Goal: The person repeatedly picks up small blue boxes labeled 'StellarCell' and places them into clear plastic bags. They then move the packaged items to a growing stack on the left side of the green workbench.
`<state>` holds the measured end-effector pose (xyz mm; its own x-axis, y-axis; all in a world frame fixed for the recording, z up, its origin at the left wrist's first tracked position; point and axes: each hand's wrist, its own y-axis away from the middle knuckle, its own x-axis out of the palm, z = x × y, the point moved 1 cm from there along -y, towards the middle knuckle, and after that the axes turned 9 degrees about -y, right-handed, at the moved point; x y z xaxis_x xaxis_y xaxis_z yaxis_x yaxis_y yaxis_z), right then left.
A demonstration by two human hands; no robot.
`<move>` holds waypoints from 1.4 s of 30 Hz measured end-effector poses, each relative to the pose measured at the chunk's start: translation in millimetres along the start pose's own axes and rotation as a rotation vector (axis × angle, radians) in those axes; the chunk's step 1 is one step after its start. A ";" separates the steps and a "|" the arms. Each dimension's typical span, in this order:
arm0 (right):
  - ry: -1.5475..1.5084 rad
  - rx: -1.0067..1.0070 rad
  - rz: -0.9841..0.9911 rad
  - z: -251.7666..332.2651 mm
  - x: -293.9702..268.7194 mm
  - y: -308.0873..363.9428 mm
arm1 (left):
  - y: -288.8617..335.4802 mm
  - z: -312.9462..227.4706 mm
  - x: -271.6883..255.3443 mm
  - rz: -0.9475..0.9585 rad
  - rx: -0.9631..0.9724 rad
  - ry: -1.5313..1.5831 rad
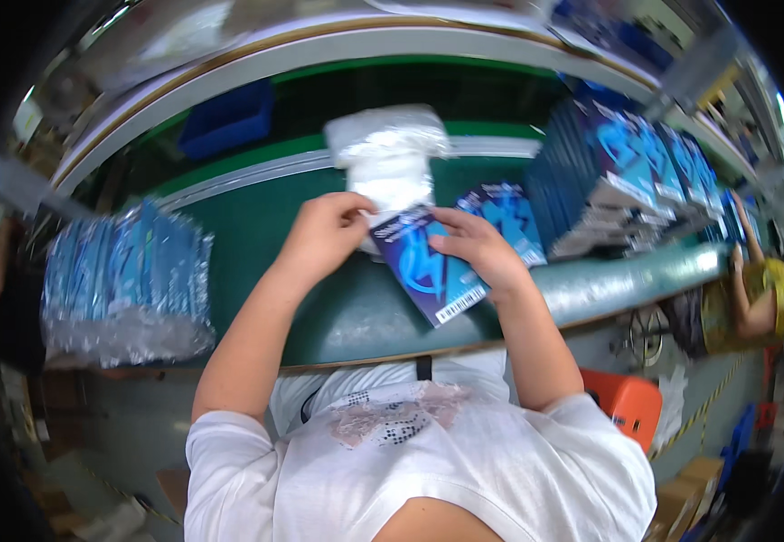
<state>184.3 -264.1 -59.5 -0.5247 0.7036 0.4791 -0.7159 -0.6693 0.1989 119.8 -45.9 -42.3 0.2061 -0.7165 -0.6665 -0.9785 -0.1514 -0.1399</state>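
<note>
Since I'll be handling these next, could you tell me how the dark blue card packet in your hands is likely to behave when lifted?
The dark blue card packet looks flat and thin, so probably light and slightly bendy. Both the left hand and the right hand grip it, and its surface seems glossy, so it may be slippery.

Setting: factory packing line. Evidence: long green conveyor belt [256, 226] with metal side rails, stacked blue printed cartons [627, 172] at right, bagged blue packs [125, 275] at left, another worker [762, 298] seated further along.
</note>
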 end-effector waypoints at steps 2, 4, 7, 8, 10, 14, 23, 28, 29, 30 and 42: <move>0.058 -0.061 -0.123 -6.0 -2.7 1.8 | -1.4 -14.7 0.3 0.043 0.066 -0.114; 0.035 -0.115 -0.272 -7.9 5.8 11.6 | 5.6 -18.6 4.9 -0.041 0.286 -0.089; -0.050 -0.222 -0.374 -10.9 12.3 15.6 | 17.3 -28.3 9.9 -0.082 0.422 -0.066; -0.024 -0.282 -0.403 -12.9 14.7 16.8 | 20.7 -31.0 8.4 -0.106 0.409 -0.072; -0.017 -0.424 -0.434 -13.5 22.9 23.5 | 28.8 -34.9 0.1 -0.082 0.207 0.149; 0.000 -0.505 -0.328 -16.0 44.0 30.2 | 28.7 -28.2 37.0 -0.096 -0.094 0.962; 0.384 -0.425 0.040 -1.4 73.1 39.3 | 44.0 -35.7 21.1 -0.186 -0.024 1.371; 0.644 -1.014 -0.326 20.7 76.1 36.5 | 77.9 -62.2 34.0 0.155 0.095 1.182; 0.578 -1.015 -0.507 22.0 70.8 45.0 | 78.7 -59.1 32.3 0.191 0.079 1.118; 0.508 -1.128 -0.528 24.6 68.0 49.9 | 78.2 -56.4 29.9 0.232 0.063 1.055; 0.577 -0.806 0.521 -5.4 113.3 53.5 | 111.9 -60.7 -52.5 -0.316 -0.077 1.053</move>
<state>84.1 -218.9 0.7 -0.8327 0.5278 -0.1674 -0.3261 -0.7117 -0.6222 -0.4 -66.6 21.5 0.3802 -0.8544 0.3541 -0.8864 -0.4459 -0.1240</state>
